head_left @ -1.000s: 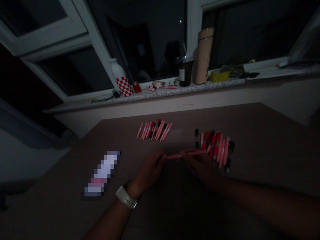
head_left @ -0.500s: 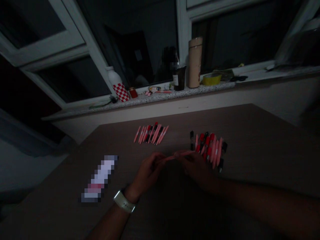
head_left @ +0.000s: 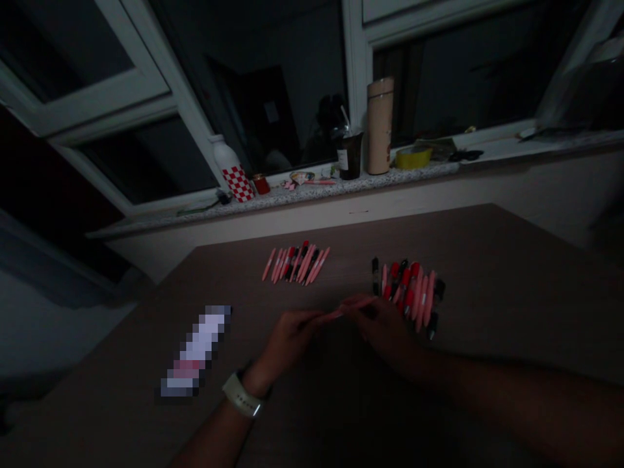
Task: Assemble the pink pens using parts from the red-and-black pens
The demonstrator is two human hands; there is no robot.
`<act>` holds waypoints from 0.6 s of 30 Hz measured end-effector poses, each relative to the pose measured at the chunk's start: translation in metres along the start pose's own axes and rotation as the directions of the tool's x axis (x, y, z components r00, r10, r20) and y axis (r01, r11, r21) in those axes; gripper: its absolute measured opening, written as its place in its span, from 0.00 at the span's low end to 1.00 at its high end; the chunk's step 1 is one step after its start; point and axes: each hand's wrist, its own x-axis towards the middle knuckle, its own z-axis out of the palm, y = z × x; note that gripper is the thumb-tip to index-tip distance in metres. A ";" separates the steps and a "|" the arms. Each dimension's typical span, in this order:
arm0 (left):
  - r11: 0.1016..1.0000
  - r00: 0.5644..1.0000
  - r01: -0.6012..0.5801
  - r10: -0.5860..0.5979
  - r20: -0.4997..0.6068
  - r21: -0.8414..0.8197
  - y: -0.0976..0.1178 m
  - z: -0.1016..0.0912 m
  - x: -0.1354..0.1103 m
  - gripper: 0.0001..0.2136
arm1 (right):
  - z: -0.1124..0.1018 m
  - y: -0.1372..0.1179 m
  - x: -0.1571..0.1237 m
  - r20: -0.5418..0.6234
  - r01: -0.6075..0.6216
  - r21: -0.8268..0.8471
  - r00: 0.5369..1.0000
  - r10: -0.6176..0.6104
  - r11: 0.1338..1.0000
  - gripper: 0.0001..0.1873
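Note:
Between my two hands, just above the table, is a slim pink pen (head_left: 336,314). My left hand (head_left: 291,341), with a pale watch strap (head_left: 242,394) at the wrist, pinches its left end. My right hand (head_left: 381,327) has its fingers closed on the right end, covering part of it. Close beyond my right hand lies a pile of pink, red and black pens and markers (head_left: 420,296). A second group of pens (head_left: 296,263), mostly pink with some black and red, lies side by side further back on the left.
A phone-like thing (head_left: 197,351), blurred out, lies on the brown table (head_left: 234,279) at left. Behind, the windowsill (head_left: 297,193) bears a checkered bottle (head_left: 236,175), a small jar (head_left: 260,184), a dark cup (head_left: 350,156), a tan flask (head_left: 379,127) and yellow tape (head_left: 413,158).
The left fingers have slid a little to the right along the pen, closer to my right fingers. The pen piles have stayed put; the view has shifted slightly.

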 end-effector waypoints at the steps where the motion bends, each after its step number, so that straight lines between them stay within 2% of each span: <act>1: 0.999 1.000 0.020 -0.019 0.023 -0.044 0.000 -0.001 0.000 0.17 | 0.000 0.000 0.000 0.008 0.014 0.004 1.000 -0.014 1.000 0.13; 4: 0.986 0.994 0.090 -0.080 0.072 -0.141 -0.001 -0.003 0.001 0.22 | 0.000 0.000 -0.001 0.041 0.040 0.008 0.998 -0.040 0.999 0.13; 7: 0.984 0.992 0.114 -0.106 0.066 -0.136 -0.001 -0.003 0.001 0.23 | 0.000 0.001 -0.001 0.059 0.036 -0.003 0.998 -0.036 0.999 0.13; 13: 0.990 0.996 -0.064 0.071 -0.053 0.124 0.001 0.004 -0.001 0.12 | 0.001 0.006 0.002 0.014 0.028 -0.014 1.000 -0.028 1.000 0.13; 16: 0.976 0.992 -0.114 0.123 -0.039 0.187 0.002 0.005 -0.001 0.13 | 0.002 0.003 0.000 0.017 0.007 -0.040 1.000 -0.006 0.999 0.12; 18: 0.981 0.994 -0.106 0.110 -0.014 0.165 0.003 0.004 -0.002 0.14 | 0.002 0.001 -0.002 0.021 0.011 -0.036 1.000 -0.010 0.999 0.12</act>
